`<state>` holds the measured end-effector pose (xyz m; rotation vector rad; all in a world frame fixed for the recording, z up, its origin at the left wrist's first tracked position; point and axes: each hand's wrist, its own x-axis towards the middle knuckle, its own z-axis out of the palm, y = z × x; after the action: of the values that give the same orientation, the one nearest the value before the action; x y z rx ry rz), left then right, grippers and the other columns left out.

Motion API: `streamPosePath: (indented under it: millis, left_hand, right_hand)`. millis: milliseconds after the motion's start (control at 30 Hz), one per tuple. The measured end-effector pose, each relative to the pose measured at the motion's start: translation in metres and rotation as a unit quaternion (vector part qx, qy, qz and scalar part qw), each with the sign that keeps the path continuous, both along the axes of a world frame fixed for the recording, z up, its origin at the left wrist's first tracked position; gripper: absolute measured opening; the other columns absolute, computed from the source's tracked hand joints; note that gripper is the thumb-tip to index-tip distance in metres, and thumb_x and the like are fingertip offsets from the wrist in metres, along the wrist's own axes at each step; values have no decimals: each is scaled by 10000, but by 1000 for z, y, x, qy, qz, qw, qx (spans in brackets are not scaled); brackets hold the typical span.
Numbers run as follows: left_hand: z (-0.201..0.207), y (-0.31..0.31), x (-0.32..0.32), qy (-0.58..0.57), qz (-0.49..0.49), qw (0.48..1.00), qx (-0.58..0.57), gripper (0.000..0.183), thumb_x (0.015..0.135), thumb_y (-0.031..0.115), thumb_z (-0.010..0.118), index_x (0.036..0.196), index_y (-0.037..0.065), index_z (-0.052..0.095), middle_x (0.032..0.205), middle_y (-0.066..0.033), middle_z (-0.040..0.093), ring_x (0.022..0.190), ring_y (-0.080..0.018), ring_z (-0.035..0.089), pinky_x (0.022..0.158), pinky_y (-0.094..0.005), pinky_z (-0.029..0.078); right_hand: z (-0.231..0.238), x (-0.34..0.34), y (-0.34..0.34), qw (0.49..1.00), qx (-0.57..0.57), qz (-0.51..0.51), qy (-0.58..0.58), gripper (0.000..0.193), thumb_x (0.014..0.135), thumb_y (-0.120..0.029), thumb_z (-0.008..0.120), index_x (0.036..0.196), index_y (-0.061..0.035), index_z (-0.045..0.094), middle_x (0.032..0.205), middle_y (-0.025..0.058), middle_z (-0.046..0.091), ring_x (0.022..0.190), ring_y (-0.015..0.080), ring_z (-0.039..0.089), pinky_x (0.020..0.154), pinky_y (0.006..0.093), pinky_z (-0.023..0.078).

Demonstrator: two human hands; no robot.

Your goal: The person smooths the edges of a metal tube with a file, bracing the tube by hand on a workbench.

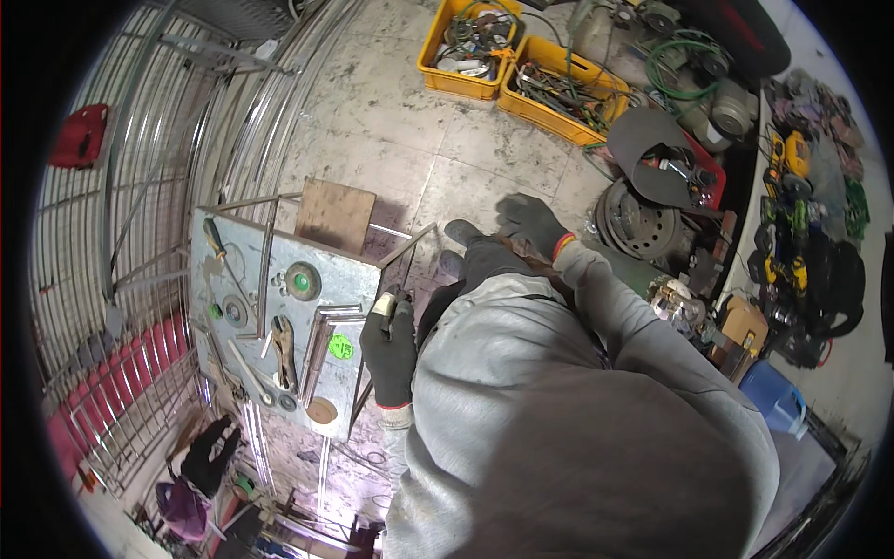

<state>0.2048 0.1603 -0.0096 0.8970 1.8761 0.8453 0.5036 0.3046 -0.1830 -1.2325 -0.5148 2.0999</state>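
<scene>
My left hand, in a dark grey work glove, is beside the right edge of a metal-topped worktable. Its fingers are curled together, and a small pale patch shows at their tips; whatever they hold is unclear. Over on the right, my right hand, gloved the same way, hangs above the floor with its fingers stretched out and nothing in them. Closest to the left hand on the table are bent metal tubes and a bright green disc. Locking pliers lie left of the tubes.
The table also bears a green-centred grinding disc and a round brown disc. A wooden board adjoins its far edge. Yellow crates of tools, a wheel rim and a welding mask stand far right.
</scene>
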Motion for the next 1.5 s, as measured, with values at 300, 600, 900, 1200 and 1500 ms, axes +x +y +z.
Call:
streamPosePath:
  millis: [300,600,900,1200,1500]
  left_hand:
    - [-45,40,5,-51,-86,995,25,274,1063,172,646,1197,-43,752,881,-38,711,789,-110,586,723,-301,508]
    - [-73,84,22,-128,-9,992,-3,271,1080,114,633,1260,-60,735,1101,-86,777,1014,-140,694,884,-303,554]
    - [-69,198,56,-76,133,984,-92,242,1099,169,619,1167,-14,761,988,-29,744,886,-103,640,783,-288,509]
    - [-150,280,152,1,138,947,-289,279,1078,172,691,1244,-47,741,1111,-63,758,991,-145,687,906,-306,549]
    - [-147,316,172,21,270,892,-362,294,1060,136,680,1302,-30,707,1078,-62,741,998,-161,706,901,-309,579]
  right_hand:
    - [-190,201,-205,807,179,251,-504,299,981,-286,616,1102,-71,786,1086,258,754,1058,418,724,887,544,558]
    - [-173,239,-204,797,331,171,-476,340,984,-316,625,1128,-61,796,1079,257,766,1052,425,733,900,553,561]
    - [-186,216,80,653,392,308,-570,267,981,-266,609,975,-60,779,949,203,752,977,384,742,879,482,591]
    - [-374,262,354,882,54,118,-453,377,957,-360,657,1151,-63,783,983,202,786,939,351,763,828,451,578]
    - [-501,237,507,836,94,185,-509,313,915,-275,680,1117,-42,731,1027,164,749,1057,342,710,903,475,555]
